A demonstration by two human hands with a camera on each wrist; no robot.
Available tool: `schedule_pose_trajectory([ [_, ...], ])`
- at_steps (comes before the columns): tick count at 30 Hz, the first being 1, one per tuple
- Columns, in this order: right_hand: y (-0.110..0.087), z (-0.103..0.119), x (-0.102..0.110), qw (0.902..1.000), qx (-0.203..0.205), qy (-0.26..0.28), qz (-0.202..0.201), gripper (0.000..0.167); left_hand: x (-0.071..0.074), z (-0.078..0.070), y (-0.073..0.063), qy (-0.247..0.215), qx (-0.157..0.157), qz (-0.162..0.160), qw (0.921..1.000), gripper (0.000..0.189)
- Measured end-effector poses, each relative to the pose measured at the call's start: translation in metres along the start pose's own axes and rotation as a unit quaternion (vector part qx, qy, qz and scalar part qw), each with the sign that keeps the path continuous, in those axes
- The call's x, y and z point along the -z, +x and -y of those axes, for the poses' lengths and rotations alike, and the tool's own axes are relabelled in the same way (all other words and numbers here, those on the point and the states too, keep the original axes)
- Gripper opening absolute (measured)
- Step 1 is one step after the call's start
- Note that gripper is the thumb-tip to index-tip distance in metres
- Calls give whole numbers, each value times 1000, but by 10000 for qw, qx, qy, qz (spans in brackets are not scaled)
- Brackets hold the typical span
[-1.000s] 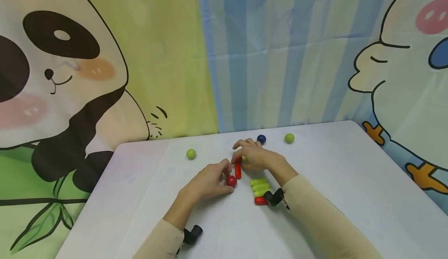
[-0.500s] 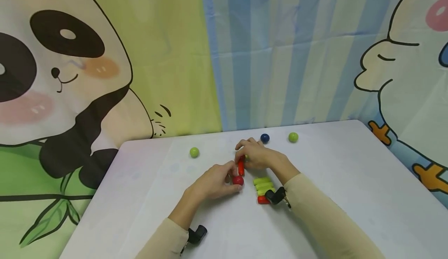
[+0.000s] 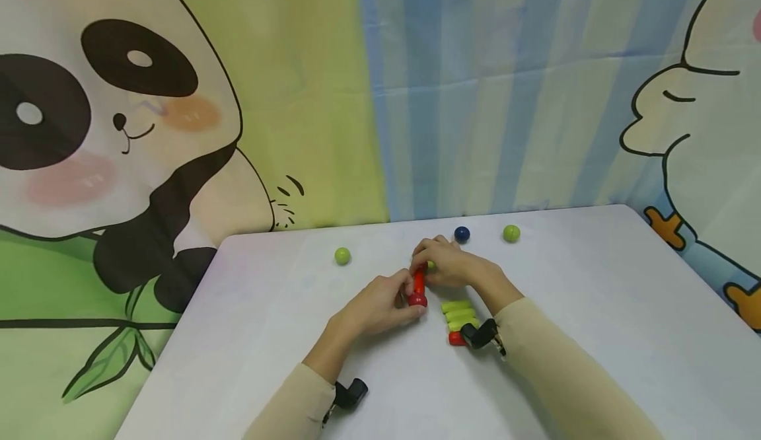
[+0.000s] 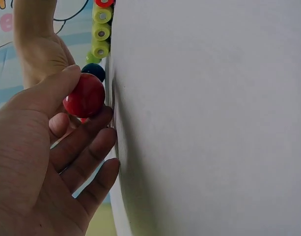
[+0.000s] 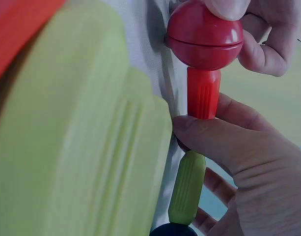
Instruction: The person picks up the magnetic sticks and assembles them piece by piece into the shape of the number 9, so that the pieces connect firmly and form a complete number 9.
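Observation:
My left hand (image 3: 377, 304) pinches a shiny red ball (image 4: 85, 96) between thumb and fingers, its other fingers loosely spread. Opposite it, my right hand (image 3: 446, 261) grips a short ribbed red rod (image 5: 203, 93). The ball sits right at the rod's near end in the right wrist view. Past my right thumb, a yellow-green rod (image 5: 187, 189) leads to a dark blue ball (image 3: 462, 234). A sliver of dark red shows under that thumb between the two rods; the rest there is hidden by the hand.
Several yellow-green rods (image 3: 458, 314) lie side by side near my right wrist, a red rod (image 3: 456, 338) beside them. One green ball (image 3: 341, 256) stands at the back left, another green ball (image 3: 510, 233) at the back right. A printed curtain (image 3: 309, 96) hangs behind the white table (image 3: 250, 334).
My left hand has brought the red ball rightward, from beside the red rod to its near end. The right hand keeps its grip on the rod. The head view has shifted slightly.

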State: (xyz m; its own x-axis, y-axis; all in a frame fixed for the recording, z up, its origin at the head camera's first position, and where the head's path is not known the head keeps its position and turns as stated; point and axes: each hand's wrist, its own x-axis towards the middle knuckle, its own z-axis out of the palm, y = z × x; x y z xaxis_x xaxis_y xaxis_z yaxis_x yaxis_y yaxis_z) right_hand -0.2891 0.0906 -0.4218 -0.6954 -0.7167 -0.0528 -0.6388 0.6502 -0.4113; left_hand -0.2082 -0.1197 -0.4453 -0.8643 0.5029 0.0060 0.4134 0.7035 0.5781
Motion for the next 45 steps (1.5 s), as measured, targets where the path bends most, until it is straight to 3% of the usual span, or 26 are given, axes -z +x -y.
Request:
schedule_pose_trajectory([
  [15,-13,-6,9,9993,-110,202,-292,39,-3,1,2,-93,2,6,10000,31],
  [22,-31,-16,12,9967,-717,152,-362,50,-5,1,2,-114,67,97,9999,33],
  [29,-46,-34,6,9909,-1301,343,-91,52,-9,5,3,-9,92,111,9999,33],
  [37,-56,-53,0,9896,-1029,938,-364,44,-8,5,7,-118,12,123,9999,31],
  [45,-65,-63,-7,9797,-1125,1465,-775,41,-6,4,10,-442,-11,224,9988,34],
])
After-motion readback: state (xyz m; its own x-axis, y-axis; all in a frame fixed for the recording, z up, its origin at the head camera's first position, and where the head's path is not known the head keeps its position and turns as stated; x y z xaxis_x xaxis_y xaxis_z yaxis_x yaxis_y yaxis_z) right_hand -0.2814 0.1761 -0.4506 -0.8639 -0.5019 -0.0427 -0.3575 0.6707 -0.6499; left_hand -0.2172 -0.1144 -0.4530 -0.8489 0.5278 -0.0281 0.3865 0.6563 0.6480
